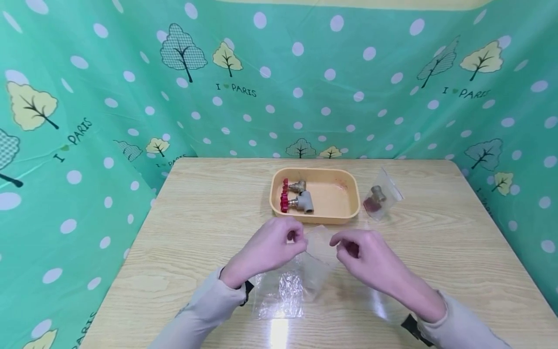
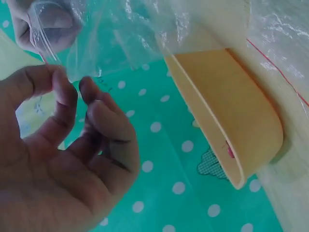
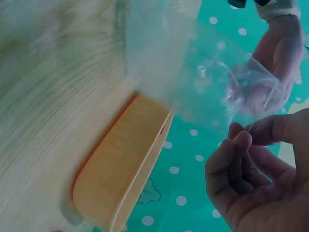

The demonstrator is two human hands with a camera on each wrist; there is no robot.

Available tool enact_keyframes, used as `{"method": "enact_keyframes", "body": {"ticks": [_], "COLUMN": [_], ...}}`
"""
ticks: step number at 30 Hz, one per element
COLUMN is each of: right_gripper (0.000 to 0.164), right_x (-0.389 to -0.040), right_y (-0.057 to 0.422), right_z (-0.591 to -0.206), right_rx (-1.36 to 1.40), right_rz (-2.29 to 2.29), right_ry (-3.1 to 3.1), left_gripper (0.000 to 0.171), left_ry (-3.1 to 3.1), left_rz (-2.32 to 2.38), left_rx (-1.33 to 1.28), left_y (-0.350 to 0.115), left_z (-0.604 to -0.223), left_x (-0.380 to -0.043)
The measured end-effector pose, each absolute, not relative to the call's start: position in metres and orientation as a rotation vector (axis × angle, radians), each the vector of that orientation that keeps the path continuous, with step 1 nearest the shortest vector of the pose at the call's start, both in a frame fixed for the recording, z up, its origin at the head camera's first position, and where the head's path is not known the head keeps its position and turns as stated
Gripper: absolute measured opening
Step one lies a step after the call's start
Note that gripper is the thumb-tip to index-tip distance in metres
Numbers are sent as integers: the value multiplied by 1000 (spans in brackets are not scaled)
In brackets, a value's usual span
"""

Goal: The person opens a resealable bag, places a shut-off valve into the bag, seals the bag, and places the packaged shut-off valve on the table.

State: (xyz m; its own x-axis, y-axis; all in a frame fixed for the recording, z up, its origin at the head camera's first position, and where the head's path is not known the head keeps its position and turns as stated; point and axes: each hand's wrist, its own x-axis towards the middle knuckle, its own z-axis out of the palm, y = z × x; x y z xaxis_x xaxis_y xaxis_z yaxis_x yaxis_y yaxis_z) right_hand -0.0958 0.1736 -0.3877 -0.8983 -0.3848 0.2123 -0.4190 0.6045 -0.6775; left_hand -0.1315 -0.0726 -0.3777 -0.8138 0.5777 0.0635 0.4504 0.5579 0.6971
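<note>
Between the hands hangs a clear plastic zip bag [image 1: 320, 245], its mouth toward the person. My left hand [image 1: 279, 245] pinches one side of the bag's edge between thumb and fingertip; the left wrist view shows a red line along that edge. My right hand [image 1: 368, 254] pinches the other side at a corner, seen close up in the right wrist view, where the bag [image 3: 178, 63] spreads out see-through and looks flat. Beneath the hands more clear plastic bags [image 1: 279, 298] lie on the table, one with a red line.
Behind the hands stands a light orange tray [image 1: 331, 219] with two red-handled valves, one metal [image 1: 298, 186] and one with a grey body [image 1: 306, 201]. Right of it lies a zip bag [image 1: 392, 191] with a metal fitting and something dark red inside. A green printed cloth surrounds the wooden table [image 1: 196, 213].
</note>
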Motion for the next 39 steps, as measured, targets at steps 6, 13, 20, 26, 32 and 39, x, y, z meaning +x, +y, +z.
{"method": "enact_keyframes", "body": {"ticks": [6,13,20,26,32,39], "right_gripper": [23,24,24,15,22,12], "right_x": [-96,-97,-96,-96,-88,-82], "right_y": [171,172,173,176,165,155], "right_z": [-386,-384,-382,-375,-373,-377], "right_rx": [718,737,777,777,886,965], "right_rz": [1283,1297,1288,1083,819,716], "right_ry": [-2760,-2736,-2764,-2681,-2552,-2599], "left_gripper": [118,153,146,133,127,125], "left_ry": [2485,2359,2406,2388,2405,2389], "left_rz": [1144,1413,1395,1494,1483,1522], "left_rx": [882,832,848,821,862,856], "left_y": [-68,-44,-33,-33,-35,-36], "left_z": [-398,-426,-433,-434,-434,-432], "left_x": [-123,-113,-107,-110,-112,-115]}}
